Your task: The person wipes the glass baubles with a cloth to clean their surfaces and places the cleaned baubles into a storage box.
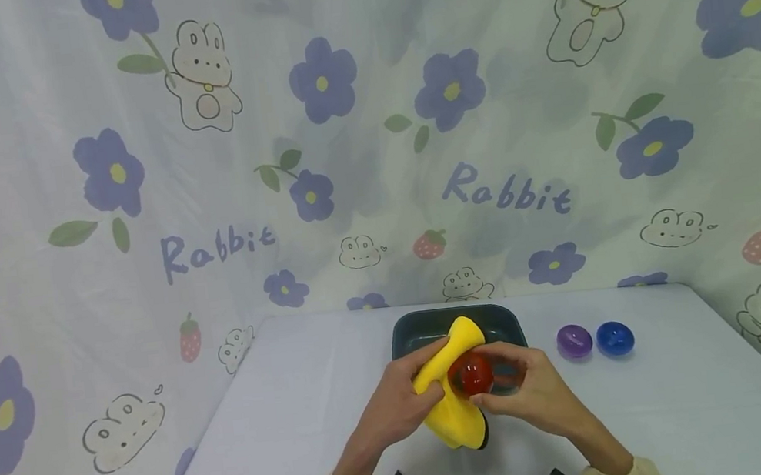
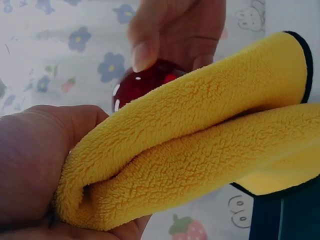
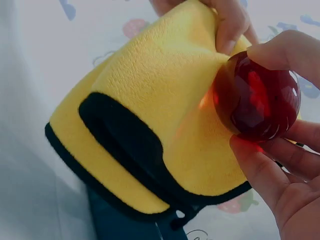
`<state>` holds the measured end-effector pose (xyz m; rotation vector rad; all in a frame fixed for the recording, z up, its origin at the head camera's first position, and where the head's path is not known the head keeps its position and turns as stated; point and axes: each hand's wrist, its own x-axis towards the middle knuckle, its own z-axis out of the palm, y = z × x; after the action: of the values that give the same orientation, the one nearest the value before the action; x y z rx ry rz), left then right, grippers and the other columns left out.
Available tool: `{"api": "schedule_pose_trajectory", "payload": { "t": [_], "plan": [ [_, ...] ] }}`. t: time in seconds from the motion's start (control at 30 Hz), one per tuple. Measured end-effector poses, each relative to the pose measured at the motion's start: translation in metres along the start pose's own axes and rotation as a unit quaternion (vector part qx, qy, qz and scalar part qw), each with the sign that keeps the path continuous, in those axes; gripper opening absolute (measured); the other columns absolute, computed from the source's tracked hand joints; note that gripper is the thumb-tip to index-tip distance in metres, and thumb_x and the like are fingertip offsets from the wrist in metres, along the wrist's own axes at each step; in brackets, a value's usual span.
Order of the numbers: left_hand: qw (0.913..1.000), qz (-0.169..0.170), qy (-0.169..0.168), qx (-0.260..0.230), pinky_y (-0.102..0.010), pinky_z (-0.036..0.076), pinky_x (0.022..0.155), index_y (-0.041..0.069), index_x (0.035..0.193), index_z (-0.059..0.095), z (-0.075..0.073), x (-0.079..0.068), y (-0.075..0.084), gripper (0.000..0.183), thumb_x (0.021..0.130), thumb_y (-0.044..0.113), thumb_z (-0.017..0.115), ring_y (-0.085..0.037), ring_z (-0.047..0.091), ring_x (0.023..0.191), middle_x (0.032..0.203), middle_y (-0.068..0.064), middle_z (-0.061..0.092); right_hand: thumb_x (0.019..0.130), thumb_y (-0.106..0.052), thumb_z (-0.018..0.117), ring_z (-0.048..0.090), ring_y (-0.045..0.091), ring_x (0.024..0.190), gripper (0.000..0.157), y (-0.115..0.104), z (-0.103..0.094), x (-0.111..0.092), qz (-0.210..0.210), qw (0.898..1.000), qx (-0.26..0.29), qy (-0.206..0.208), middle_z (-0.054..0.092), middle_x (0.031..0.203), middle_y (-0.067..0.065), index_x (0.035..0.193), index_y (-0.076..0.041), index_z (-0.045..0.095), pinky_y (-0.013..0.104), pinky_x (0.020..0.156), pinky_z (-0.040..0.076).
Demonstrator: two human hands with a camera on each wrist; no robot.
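A glossy red glass ball (image 1: 475, 374) is pinched between the thumb and fingers of my right hand (image 1: 534, 388). My left hand (image 1: 397, 400) grips a folded yellow cloth (image 1: 456, 415), fluffy, with a black edge. In the right wrist view the cloth lies right against the side of the red ball (image 3: 257, 97), and the left fingers show behind the cloth. The left wrist view has the cloth's thick fold (image 2: 165, 145) covering the lower part of the ball. Both hands are held up in front of a dark tray (image 1: 424, 324), partly hidden by them.
Right of the tray, a purple ball (image 1: 575, 342) and a blue ball (image 1: 615, 339) sit side by side on the white table (image 1: 267, 420). Behind the table hangs a curtain (image 1: 372, 153) printed with flowers and rabbits.
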<state>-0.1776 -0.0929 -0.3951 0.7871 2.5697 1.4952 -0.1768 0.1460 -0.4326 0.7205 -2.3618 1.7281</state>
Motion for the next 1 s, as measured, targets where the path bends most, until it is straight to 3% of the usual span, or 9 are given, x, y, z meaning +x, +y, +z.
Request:
{"api": "schedule_pose_trajectory", "payload": {
  "t": [0.2,0.43,0.67,1.0],
  "plan": [
    [0.9999,0.002,-0.011,-0.003,-0.022,0.054,0.08,0.01,0.153,0.051,0.0008,0.0006,-0.003,0.063,0.091,0.012,0.059,-0.012,0.062,0.089,0.126,-0.009,0.066,0.084,-0.016,0.084,0.073,0.014,0.108,0.05,-0.0014,0.0024,-0.0004,-0.013,1.0,0.019,0.009,0.071,0.128,0.011,0.131,-0.014,0.068,0.032,0.086,0.062],
    [0.9998,0.0,-0.015,-0.01,-0.023,0.055,0.076,0.011,0.153,0.05,0.0012,0.0015,-0.0027,0.063,0.09,0.014,0.059,-0.011,0.062,0.083,0.119,-0.009,0.067,0.084,-0.013,0.083,0.074,0.018,0.11,0.049,-0.001,0.0053,0.0007,-0.02,0.998,0.026,0.045,0.072,0.128,0.013,0.13,-0.011,0.069,0.034,0.083,0.063],
    [0.9998,-0.006,-0.018,0.001,-0.023,0.055,0.072,0.012,0.153,0.05,0.0025,0.0022,-0.001,0.064,0.089,0.016,0.059,-0.01,0.061,0.079,0.112,-0.007,0.067,0.083,-0.009,0.083,0.069,0.003,0.112,0.05,0.0006,0.005,0.0015,-0.02,0.997,0.043,0.068,0.071,0.13,0.014,0.131,-0.009,0.069,0.032,0.087,0.061],
    [0.9995,-0.026,-0.016,0.006,-0.023,0.054,0.072,0.009,0.155,0.047,0.0037,0.0022,-0.0008,0.065,0.092,0.017,0.058,-0.011,0.059,0.081,0.109,-0.006,0.064,0.082,-0.01,0.084,0.069,0.005,0.107,0.05,0.0073,0.0023,0.0059,-0.006,0.996,0.038,0.079,0.069,0.127,0.014,0.13,-0.01,0.068,0.03,0.087,0.061]
  ]
}}
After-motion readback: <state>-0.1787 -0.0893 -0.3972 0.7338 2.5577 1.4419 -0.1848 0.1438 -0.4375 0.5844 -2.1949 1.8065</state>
